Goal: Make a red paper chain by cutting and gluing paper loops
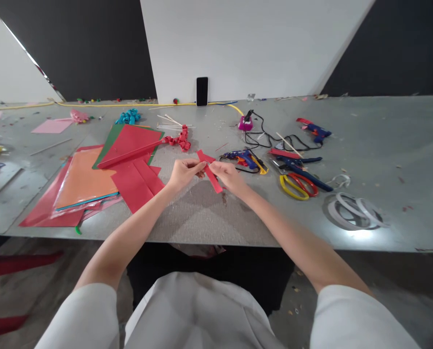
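Two narrow red paper strips point(215, 182) cross each other between my hands, just above the grey table. My left hand point(185, 172) pinches them from the left, thumb and forefinger meeting near the crossing. From the right, my right hand point(228, 175) grips the strips close to the same spot. One strip's end points toward me; another end sticks up behind my fingers. The exact crossing is partly hidden by my fingertips. Left of my hands lie red paper sheets point(134, 183), and a curled red paper chain point(183, 139) sits behind them.
A blue glue gun point(246, 158) lies right of my hands. Beyond it are yellow-and-red-handled scissors point(297, 186), blue-handled pliers point(311, 177) and a coil of white tape point(354, 211). Orange paper in plastic point(87, 177) lies left. A phone point(202, 91) leans on the wall.
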`<state>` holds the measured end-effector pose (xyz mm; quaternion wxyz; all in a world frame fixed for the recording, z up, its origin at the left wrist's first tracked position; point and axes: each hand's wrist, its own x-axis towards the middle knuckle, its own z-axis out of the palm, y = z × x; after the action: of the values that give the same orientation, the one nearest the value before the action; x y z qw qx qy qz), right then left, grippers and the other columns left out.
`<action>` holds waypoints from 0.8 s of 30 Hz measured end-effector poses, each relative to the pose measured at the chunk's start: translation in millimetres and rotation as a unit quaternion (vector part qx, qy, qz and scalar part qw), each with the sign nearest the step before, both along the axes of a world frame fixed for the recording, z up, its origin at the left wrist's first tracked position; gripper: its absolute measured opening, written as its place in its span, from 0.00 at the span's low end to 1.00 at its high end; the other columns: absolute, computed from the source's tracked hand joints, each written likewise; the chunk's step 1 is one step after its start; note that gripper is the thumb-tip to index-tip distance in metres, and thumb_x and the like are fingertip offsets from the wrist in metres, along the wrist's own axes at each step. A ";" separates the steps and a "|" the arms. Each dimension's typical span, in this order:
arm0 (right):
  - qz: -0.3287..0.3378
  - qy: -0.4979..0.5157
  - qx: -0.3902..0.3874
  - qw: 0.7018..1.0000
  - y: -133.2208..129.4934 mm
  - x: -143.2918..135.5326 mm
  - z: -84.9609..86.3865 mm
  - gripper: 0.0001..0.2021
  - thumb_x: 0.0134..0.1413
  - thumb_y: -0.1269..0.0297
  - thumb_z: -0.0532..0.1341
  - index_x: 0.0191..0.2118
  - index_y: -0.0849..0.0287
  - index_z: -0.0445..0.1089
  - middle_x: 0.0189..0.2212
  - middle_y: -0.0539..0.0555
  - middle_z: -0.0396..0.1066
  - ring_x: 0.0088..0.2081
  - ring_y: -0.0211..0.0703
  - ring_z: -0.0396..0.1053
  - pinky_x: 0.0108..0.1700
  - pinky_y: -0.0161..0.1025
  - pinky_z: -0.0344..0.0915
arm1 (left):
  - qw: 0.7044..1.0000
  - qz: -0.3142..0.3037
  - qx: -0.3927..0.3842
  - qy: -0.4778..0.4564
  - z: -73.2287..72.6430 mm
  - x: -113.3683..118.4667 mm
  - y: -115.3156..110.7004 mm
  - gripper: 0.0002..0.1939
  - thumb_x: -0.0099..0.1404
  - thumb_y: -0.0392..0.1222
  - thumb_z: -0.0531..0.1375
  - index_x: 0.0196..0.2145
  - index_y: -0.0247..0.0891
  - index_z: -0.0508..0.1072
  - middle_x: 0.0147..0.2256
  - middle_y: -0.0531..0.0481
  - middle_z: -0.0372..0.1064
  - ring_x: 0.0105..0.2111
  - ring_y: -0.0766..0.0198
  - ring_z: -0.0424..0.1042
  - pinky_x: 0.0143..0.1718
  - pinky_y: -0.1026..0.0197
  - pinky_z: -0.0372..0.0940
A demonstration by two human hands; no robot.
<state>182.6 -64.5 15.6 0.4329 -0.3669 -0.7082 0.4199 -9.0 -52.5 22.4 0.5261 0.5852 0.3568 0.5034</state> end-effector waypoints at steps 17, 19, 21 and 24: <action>0.031 -0.088 -0.057 0.994 -4.0 -16.1 1.3 0.34 0.61 0.28 0.55 0.29 0.58 0.73 0.23 0.54 0.74 0.24 0.41 0.67 0.31 0.39 0.60 | 0.996 0.079 0.013 -0.027 -18.1 -0.2 10.4 0.22 0.62 0.54 0.71 0.20 0.35 0.74 0.20 0.52 0.68 0.22 0.70 0.65 0.24 0.66 0.61; 0.025 -0.088 -0.077 0.993 -3.6 -16.8 1.6 0.34 0.60 0.28 0.56 0.29 0.58 0.74 0.20 0.54 0.73 0.21 0.40 0.65 0.28 0.38 0.59 | 0.995 0.093 -0.005 -0.041 -20.7 1.4 11.7 0.21 0.61 0.53 0.72 0.21 0.35 0.75 0.21 0.51 0.69 0.22 0.69 0.66 0.26 0.65 0.63; 0.015 -0.074 -0.099 0.992 -2.3 -16.6 1.7 0.33 0.59 0.28 0.58 0.29 0.59 0.74 0.19 0.53 0.72 0.20 0.39 0.64 0.26 0.38 0.58 | 0.992 0.105 -0.023 -0.060 -22.7 3.3 13.3 0.19 0.60 0.52 0.72 0.23 0.34 0.77 0.22 0.50 0.72 0.23 0.68 0.69 0.28 0.64 0.66; 0.012 -0.051 -0.128 0.990 0.1 -16.1 2.1 0.31 0.57 0.30 0.62 0.29 0.58 0.74 0.18 0.53 0.72 0.19 0.38 0.64 0.25 0.37 0.59 | 0.986 0.141 -0.034 -0.083 -23.7 5.6 15.8 0.17 0.61 0.50 0.72 0.24 0.34 0.78 0.23 0.50 0.73 0.23 0.69 0.69 0.29 0.64 0.68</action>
<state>166.5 -64.5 17.7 0.3410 -0.4312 -0.6743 0.4930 -3.4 -36.7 -1.3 0.4968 0.4669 0.4078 0.6073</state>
